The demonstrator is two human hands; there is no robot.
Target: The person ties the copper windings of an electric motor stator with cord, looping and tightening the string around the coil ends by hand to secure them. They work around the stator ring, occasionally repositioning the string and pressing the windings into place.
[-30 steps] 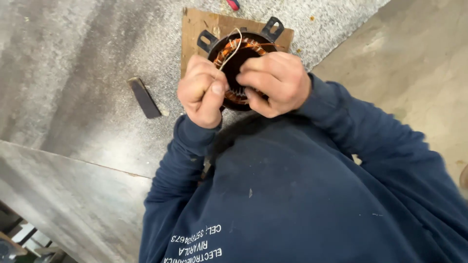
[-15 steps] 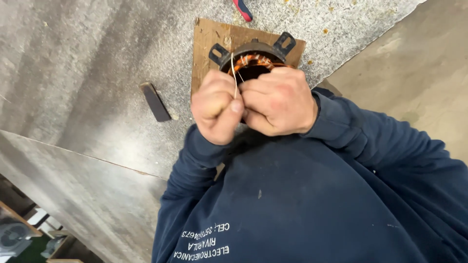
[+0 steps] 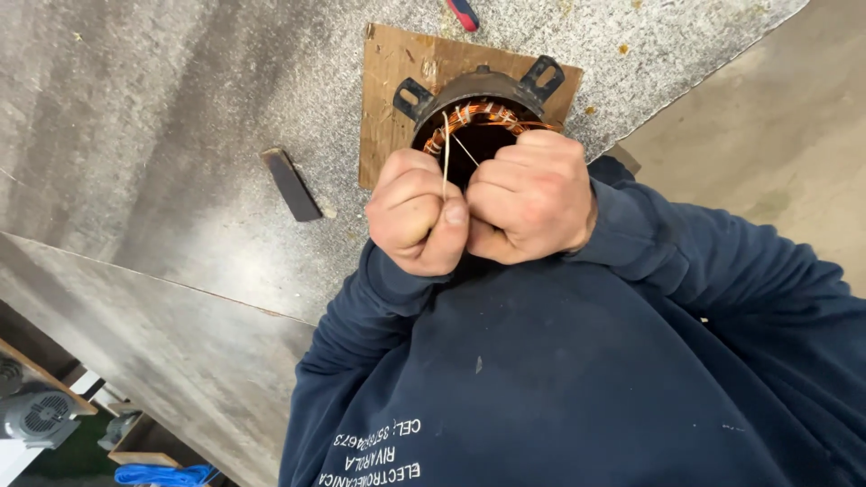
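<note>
A round dark motor stator (image 3: 478, 90) with copper windings (image 3: 465, 117) sits on a brown wooden board (image 3: 388, 99) on the speckled grey bench. My left hand (image 3: 415, 212) and my right hand (image 3: 532, 198) are both closed into fists just in front of the stator, pressed together. A thin pale cord (image 3: 446, 158) runs from the windings down into my left fist, and a second strand (image 3: 466, 151) leads toward my right fist. My dark blue sleeves and sweatshirt fill the lower frame.
A small dark flat bar (image 3: 290, 183) lies on the bench (image 3: 180, 108) left of the board. A red and blue tool handle (image 3: 463, 13) pokes in at the top edge. Grey floor shows at right; a grey fan and blue cord lie bottom left.
My two hands have drawn back from over the stator toward my chest, pulling the pale cord taut out of the windings. The stator opening is now more exposed.
</note>
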